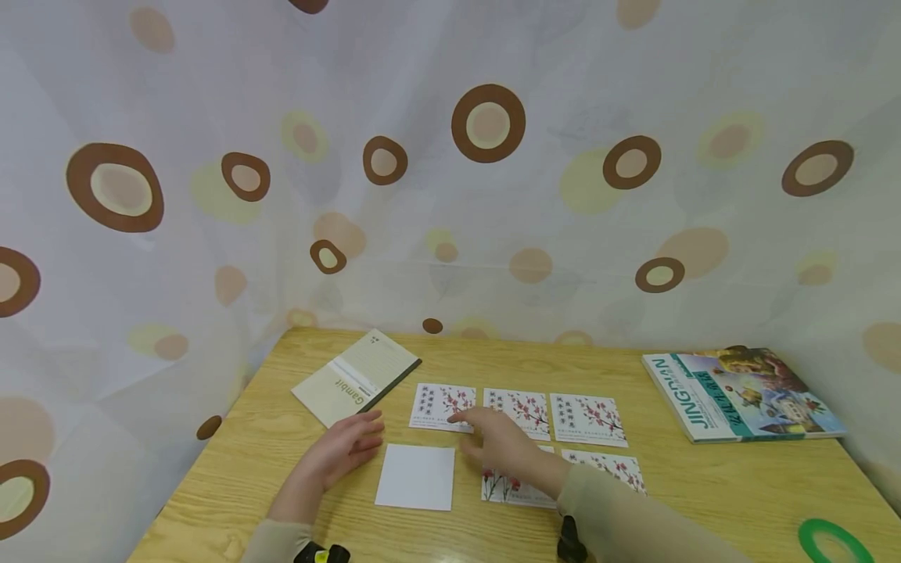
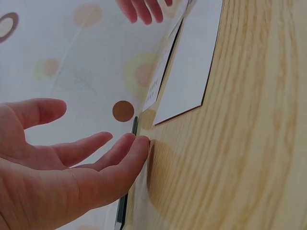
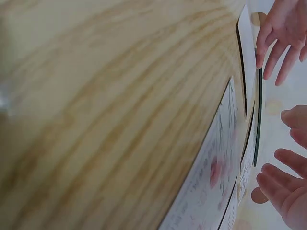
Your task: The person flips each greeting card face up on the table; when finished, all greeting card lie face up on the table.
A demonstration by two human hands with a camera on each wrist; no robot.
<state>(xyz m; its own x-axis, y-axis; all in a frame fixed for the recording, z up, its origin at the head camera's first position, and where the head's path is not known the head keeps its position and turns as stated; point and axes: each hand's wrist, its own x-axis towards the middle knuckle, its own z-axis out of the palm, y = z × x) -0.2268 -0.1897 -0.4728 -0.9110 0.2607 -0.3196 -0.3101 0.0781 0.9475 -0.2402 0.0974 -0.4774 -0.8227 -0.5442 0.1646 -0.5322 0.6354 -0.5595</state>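
Observation:
My left hand (image 1: 341,453) hovers by the left side of a plain white card (image 1: 415,478), its fingers loosely spread and holding nothing. In the left wrist view the same hand (image 2: 81,167) shows bent but parted fingers near the tabletop. My right hand (image 1: 505,447) reaches over a card with red flowers (image 1: 517,491), partly hiding it. Its extended index finger overlaps the lower edge of a blossom card (image 1: 432,408) in the back row. Nothing shows between the right hand's fingers (image 3: 276,184) in the right wrist view. Two more blossom cards, one middle (image 1: 535,407) and one right (image 1: 588,420), complete that row.
Another blossom card (image 1: 615,467) lies by the right forearm. A cream notebook (image 1: 359,379) sits at the back left, and a colourful book (image 1: 746,395) at the back right. A green ring (image 1: 809,532) lies near the front right. Patterned cloth (image 1: 422,211) hangs behind the wooden table (image 1: 704,485).

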